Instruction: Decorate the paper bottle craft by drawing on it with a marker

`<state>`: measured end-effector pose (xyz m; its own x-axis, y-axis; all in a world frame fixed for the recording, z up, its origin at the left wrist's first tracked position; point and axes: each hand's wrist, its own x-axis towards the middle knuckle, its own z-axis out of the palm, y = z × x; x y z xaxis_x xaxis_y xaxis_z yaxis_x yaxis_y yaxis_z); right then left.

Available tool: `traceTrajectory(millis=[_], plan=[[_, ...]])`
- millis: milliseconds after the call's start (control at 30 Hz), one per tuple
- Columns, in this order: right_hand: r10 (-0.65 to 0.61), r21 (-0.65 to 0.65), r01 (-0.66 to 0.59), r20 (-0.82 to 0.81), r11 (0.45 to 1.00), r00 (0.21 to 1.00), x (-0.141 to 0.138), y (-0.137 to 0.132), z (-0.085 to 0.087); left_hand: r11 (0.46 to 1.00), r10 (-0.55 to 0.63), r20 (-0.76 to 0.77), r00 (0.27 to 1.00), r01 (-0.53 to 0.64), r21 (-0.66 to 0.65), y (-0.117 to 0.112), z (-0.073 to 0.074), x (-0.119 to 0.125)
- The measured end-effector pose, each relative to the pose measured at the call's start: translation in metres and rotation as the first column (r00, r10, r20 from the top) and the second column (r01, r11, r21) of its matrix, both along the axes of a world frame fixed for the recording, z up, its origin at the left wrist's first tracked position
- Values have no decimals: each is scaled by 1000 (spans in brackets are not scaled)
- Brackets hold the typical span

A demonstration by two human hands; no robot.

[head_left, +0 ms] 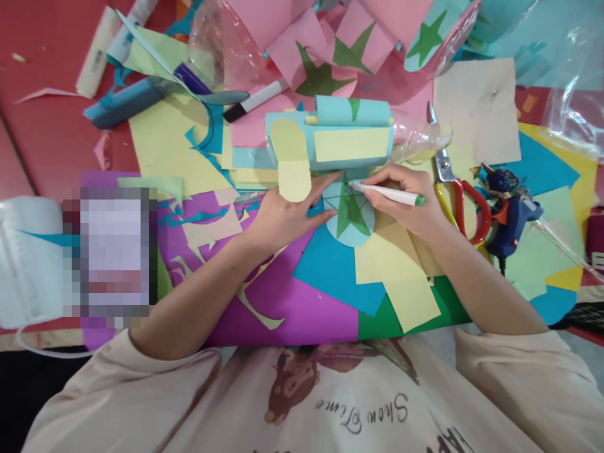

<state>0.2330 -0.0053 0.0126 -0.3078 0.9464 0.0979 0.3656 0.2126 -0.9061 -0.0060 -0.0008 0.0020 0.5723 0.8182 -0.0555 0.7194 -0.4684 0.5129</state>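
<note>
My right hand (408, 195) grips a white marker (389, 194) with a green end cap, its tip on a light blue paper circle (333, 217). A green star (349, 217) shows on that circle, partly coloured in, with some outlined points still pale blue. Lying flat with spread fingers, my left hand (287, 214) touches the circle's left edge. Just beyond both hands lies a plastic bottle wrapped in light blue paper (352, 143), with pale yellow pieces and a small blue roll on it. A yellow paper strip (293, 170) hangs from its left end.
Red-handled scissors (465, 204) lie right of my right hand, beside a blue glue gun (509, 229). Paper sheets and scraps cover the table, including a purple sheet (283, 314). A black-capped marker (257, 100) lies behind the bottle. A blurred rectangular item (113, 251) sits at left.
</note>
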Motion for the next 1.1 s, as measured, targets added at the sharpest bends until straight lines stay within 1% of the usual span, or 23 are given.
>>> traceTrajectory(millis=[267, 467, 700, 967, 1100], plan=[[49, -23, -49, 9, 999, 999, 2, 0, -2, 1000, 10, 7, 1000, -10, 10, 0, -2, 1], [74, -70, -74, -9, 995, 997, 2, 0, 1, 1000, 11, 10, 1000, -11, 16, -1, -3, 1], [-34, -40, 31, -77, 999, 996, 1, 2, 3, 1000, 20, 14, 1000, -20, 13, -1, -1, 1], [-20, -37, 18, -71, 999, 997, 1, 1, -1, 1000, 16, -1, 1000, -16, -22, -1, 1, 2], [-13, -22, 12, -32, 1000, 999, 1, 1, -1, 1000, 15, -6, 1000, -15, -10, -1, 0, 1]])
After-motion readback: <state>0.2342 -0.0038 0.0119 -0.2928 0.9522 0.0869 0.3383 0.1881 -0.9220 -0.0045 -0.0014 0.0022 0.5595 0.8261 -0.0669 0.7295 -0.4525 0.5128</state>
